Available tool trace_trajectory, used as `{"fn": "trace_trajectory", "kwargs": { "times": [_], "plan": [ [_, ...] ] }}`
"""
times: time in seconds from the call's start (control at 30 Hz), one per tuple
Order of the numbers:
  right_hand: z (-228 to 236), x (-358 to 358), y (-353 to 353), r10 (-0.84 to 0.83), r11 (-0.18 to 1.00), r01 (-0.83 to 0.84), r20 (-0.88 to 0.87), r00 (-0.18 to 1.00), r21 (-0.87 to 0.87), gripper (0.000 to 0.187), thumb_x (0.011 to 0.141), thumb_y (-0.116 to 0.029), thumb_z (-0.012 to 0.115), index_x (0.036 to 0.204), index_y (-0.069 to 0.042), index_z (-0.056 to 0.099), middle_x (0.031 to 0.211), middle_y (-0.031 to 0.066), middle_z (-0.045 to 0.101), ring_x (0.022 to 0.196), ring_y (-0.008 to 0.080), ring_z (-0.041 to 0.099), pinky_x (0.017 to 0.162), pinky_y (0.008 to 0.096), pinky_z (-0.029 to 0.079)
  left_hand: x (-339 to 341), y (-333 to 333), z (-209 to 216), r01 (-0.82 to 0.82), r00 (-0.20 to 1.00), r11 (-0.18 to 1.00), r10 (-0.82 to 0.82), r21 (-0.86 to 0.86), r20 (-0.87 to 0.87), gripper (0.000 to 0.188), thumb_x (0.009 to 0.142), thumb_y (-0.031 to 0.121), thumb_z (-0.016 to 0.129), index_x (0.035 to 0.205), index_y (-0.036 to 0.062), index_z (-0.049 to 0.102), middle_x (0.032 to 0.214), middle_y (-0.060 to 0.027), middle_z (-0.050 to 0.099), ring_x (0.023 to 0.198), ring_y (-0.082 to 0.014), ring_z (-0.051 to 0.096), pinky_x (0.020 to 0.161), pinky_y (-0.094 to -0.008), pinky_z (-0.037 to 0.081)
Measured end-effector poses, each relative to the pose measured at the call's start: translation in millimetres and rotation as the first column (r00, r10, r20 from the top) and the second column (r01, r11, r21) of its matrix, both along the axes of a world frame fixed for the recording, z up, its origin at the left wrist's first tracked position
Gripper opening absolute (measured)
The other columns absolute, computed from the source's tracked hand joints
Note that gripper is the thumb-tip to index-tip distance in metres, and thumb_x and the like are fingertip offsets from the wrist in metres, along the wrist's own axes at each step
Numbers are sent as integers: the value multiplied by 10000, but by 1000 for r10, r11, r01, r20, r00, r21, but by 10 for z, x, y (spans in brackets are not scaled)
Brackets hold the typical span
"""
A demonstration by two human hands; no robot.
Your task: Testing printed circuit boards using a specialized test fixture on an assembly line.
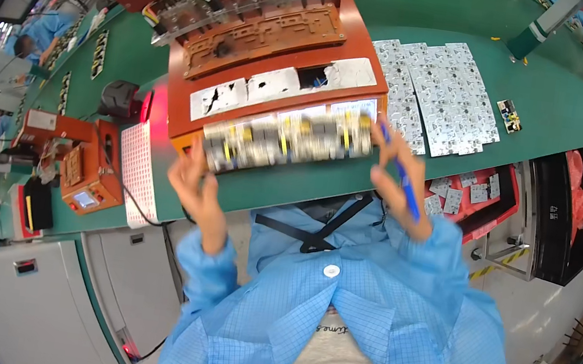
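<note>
A long circuit board panel (290, 141), packed with tall white, black and yellow components, spans the space between my hands, smeared by motion. It lies along the front of a red-brown test fixture (179, 103), slightly tilted. My left hand (200, 188) has its fingertips at the panel's left end, thumb and fingers bent around the corner. At the right end is my right hand (401, 173), with a blue pen (406, 187) held across its palm and its fingertips by the panel's edge. Behind the panel, the fixture carries a brown cut-out plate (266, 41) under a clear wired plate.
Panels of bare white boards (449, 92) lie on the green bench (562, 108) to the right, near a small populated board (509, 116). Below the bench edge stands a red-lined bin (479, 197) with loose boards. On the left are a perforated white strip (138, 172) and an orange box (88, 183).
</note>
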State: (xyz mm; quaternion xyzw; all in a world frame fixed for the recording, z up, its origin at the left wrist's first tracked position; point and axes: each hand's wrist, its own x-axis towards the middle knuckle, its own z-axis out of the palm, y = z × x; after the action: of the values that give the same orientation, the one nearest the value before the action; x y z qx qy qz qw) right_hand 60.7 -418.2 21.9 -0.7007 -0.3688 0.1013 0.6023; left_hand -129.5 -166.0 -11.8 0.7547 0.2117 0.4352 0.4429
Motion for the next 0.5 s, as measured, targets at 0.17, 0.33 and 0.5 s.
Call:
{"fn": "trace_trajectory", "kwargs": {
  "times": [0.17,0.33,0.5],
  "plan": [
    [-273,-408,-261,-49,945,131,265,963,-301,163,742,-131,646,783,-79,497,1294,190,568,1364,378,350,1110,603,78,-429,-645,-330,-70,983,993,53,-90,-178,345,869,104,515,1161,27,349,1323,-248,522,1357,-326,368,1153,-478,55],
    [-134,343,8,-166,868,448,725,668,-214,293,756,-77,629,1048,-92,631,1229,102,623,1344,357,382,1073,663,53,-340,-740,-378,-126,966,992,121,-8,-227,345,849,70,522,1148,31,355,1323,-281,505,1349,-364,371,1145,-524,23],
    [79,2431,1136,-108,962,247,678,727,-112,230,880,-248,652,932,-53,542,845,156,633,745,343,626,651,367,503,-336,-628,-387,-212,972,974,219,75,-89,341,873,87,502,1169,33,342,1349,-265,480,1341,-366,373,1148,-515,48]
  ]
}}
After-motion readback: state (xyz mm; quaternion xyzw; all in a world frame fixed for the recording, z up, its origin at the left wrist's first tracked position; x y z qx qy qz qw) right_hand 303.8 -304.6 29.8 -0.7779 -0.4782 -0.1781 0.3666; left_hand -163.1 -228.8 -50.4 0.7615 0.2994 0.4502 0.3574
